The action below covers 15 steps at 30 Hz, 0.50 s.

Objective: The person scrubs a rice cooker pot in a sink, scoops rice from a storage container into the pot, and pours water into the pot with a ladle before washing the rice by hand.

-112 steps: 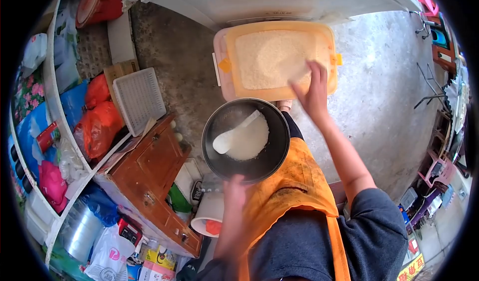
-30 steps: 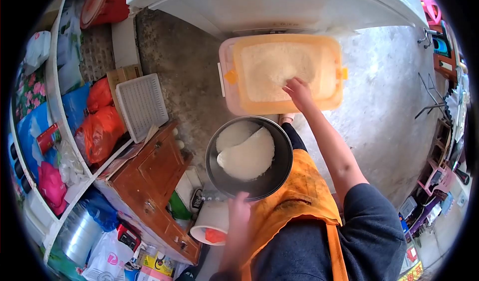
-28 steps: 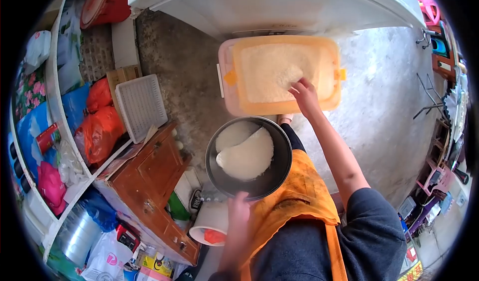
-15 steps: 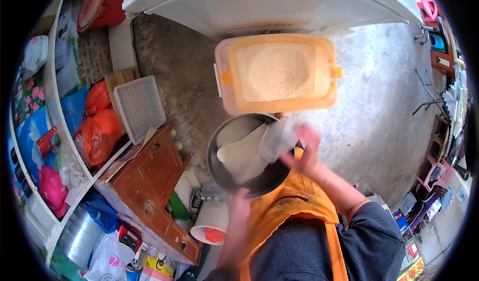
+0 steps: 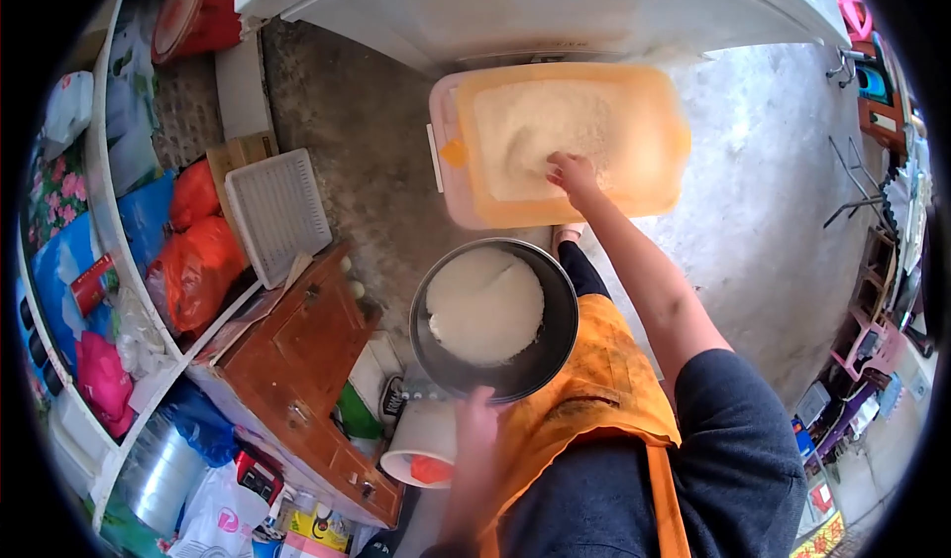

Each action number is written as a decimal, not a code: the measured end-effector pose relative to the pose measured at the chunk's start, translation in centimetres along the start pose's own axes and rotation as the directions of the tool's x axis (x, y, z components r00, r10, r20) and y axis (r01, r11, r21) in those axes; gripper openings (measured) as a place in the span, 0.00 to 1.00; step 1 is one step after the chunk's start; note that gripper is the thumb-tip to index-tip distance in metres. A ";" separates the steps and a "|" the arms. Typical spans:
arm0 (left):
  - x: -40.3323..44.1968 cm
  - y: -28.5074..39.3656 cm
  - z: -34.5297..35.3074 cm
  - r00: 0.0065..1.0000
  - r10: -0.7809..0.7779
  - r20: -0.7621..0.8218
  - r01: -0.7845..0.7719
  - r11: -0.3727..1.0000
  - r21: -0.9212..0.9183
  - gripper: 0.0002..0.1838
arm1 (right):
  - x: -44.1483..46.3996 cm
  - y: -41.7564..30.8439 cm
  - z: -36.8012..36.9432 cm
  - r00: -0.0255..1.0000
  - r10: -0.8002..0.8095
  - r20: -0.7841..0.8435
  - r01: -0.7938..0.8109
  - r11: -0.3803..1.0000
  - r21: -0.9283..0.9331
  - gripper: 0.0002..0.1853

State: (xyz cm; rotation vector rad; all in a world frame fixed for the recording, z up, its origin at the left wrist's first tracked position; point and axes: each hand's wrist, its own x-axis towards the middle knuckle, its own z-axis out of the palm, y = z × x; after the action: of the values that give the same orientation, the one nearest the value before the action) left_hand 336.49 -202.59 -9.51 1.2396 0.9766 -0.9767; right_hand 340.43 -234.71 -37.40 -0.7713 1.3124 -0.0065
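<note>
Swung from the pot (image 5: 557,332) back to the tub (image 5: 666,152) since the earlier frame, the right hand (image 5: 575,174) is lowered to the rice, fingers bent; whether they are closed on anything cannot be told. One round, dark pot, opening upward, partly filled with smooth white grains (image 5: 485,310), is clamped at its near rim by the left hand (image 5: 476,421). One rounded, rectangular orange plastic tub is laid long axis left-to-right.

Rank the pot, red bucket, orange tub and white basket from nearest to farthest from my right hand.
As the head view shows them from your right hand:
1. Orange tub, right beneath it
2. Pot, toward your body
3. White basket, to your left
4. Red bucket, far left, ahead
</note>
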 end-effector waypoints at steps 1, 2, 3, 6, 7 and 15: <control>0.0 0.0 -0.1 1.000 -0.006 0.014 0.006 1.000 -0.009 0.30 | -1.1 -0.2 -0.6 0.991 -0.096 0.088 0.093 0.995 0.034 0.14; 0.1 0.0 -0.4 1.000 -0.011 0.027 0.011 1.000 -0.017 0.30 | -2.3 -0.2 -1.7 0.966 -0.193 0.174 0.182 0.980 0.076 0.14; 0.1 0.0 -0.5 0.999 -0.015 0.040 0.016 1.000 -0.023 0.30 | -3.1 -0.4 -2.4 0.946 -0.241 0.219 0.222 0.969 0.106 0.13; -0.4 0.4 0.2 0.999 -0.004 0.032 0.005 1.000 -0.019 0.30 | -6.0 -2.4 -3.4 0.927 -0.265 0.267 0.210 0.953 0.218 0.10; -0.5 0.4 0.2 0.999 0.000 0.033 0.000 1.000 -0.017 0.29 | -6.7 -3.1 -3.5 0.933 -0.244 0.265 0.167 0.945 0.282 0.09; -0.3 0.3 -0.3 0.999 0.009 0.045 -0.009 1.000 0.011 0.28 | -7.0 -3.7 -2.7 0.941 -0.191 0.280 0.027 0.867 0.498 0.06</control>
State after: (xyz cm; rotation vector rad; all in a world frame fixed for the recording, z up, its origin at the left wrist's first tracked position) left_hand 336.66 -202.29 -9.17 1.2253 0.9305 -1.0004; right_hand 337.61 -235.95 -29.61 -0.3862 0.8939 -0.2868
